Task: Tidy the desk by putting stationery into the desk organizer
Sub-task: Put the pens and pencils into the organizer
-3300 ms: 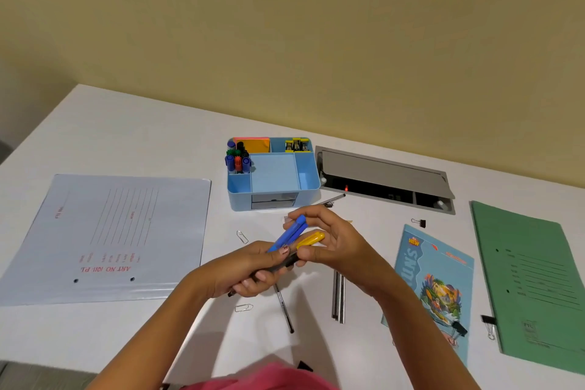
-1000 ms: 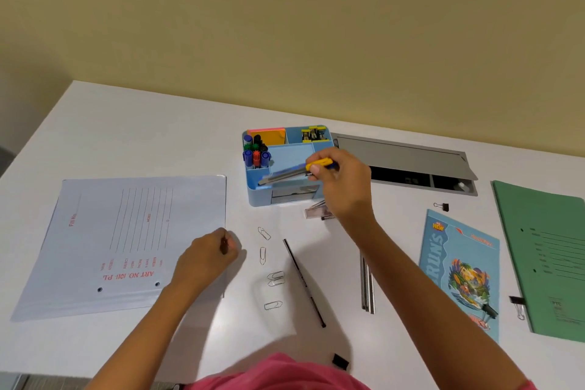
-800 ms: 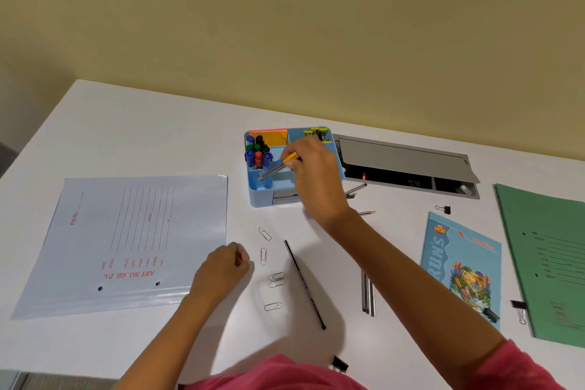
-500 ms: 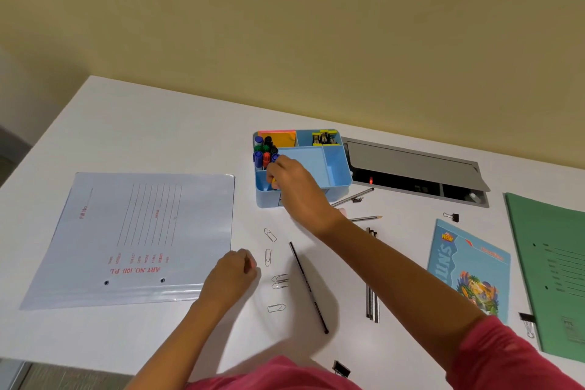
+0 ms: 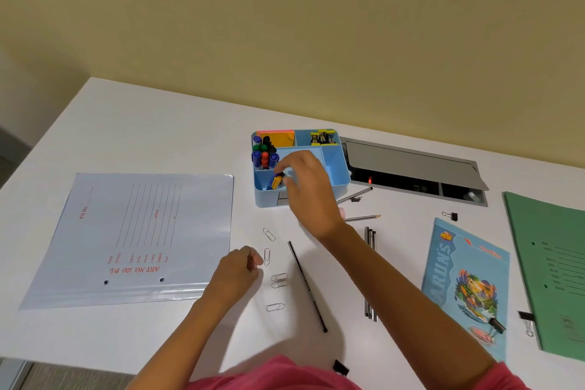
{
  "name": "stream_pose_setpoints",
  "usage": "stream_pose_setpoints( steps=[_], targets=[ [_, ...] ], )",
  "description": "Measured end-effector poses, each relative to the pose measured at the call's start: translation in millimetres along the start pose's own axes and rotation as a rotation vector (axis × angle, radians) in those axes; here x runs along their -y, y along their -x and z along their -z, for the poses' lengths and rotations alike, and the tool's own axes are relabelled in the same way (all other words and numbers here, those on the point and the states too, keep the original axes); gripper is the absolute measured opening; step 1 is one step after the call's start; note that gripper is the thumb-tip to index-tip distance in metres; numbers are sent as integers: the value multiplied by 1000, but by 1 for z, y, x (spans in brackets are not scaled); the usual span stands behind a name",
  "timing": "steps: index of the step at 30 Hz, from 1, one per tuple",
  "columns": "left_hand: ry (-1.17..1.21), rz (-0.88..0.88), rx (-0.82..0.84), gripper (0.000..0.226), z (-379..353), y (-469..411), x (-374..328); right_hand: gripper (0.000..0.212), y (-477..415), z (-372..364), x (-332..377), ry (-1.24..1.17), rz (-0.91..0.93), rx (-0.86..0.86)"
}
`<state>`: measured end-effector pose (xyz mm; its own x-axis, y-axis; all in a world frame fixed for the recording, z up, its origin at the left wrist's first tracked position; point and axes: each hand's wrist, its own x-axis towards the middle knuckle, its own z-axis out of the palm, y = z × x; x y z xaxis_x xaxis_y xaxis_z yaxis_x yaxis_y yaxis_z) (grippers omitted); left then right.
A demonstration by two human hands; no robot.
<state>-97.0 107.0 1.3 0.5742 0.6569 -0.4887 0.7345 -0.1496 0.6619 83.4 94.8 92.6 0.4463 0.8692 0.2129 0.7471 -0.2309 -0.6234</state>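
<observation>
Right hand (image 5: 305,182) is over the blue organizer (image 5: 336,169) at frame centre, fingers loosely arched, thumb and forefinger right at the yellow-and-blue cutter (image 5: 277,181). The cutter stands on end in the organizer's lower-left compartment. Whether the fingertips pinch it or only touch it, I cannot tell. Above it in the organizer: markers (image 5: 264,153) upright, orange sticky notes (image 5: 280,139) at the top, yellow clips (image 5: 322,137) in the top-right compartment.

Left hand (image 5: 235,272) rests on the desk (image 5: 158,136) below the organizer, curled into a loose fist at the corner of the white folder (image 5: 136,237). Whether anything is inside that fist cannot be seen.

Loose on the desk between the arms: four paper clips (image 5: 279,280) in a rough column and a black pen (image 5: 307,285) lying diagonally just right of them. Under the right forearm, two pencils (image 5: 362,218) point right and a pair of grey pens (image 5: 370,275) lie side by side. At right are a blue booklet (image 5: 468,285) and a green folder (image 5: 550,269).
</observation>
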Motion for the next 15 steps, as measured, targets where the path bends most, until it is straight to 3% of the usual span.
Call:
stream_pose_setpoints(
  steps=[4, 7, 11, 15],
  targets=[
    [76, -8, -17, 12, -1, 5, -3, 22, 36, 22, -3, -262, -163, -216],
    [127, -16, -28, 13, -4, 9, -4, 20, 72, 23, -16, -277, -302, -303],
    [146, -14, -18, 13, -12, 14, -5, 18, 119, 4, -40, -160, -563, -191],
    [135, -13, -4, 12, -21, 18, -8, 8, 154, -19, -52, -59, -632, 63]
  ],
)
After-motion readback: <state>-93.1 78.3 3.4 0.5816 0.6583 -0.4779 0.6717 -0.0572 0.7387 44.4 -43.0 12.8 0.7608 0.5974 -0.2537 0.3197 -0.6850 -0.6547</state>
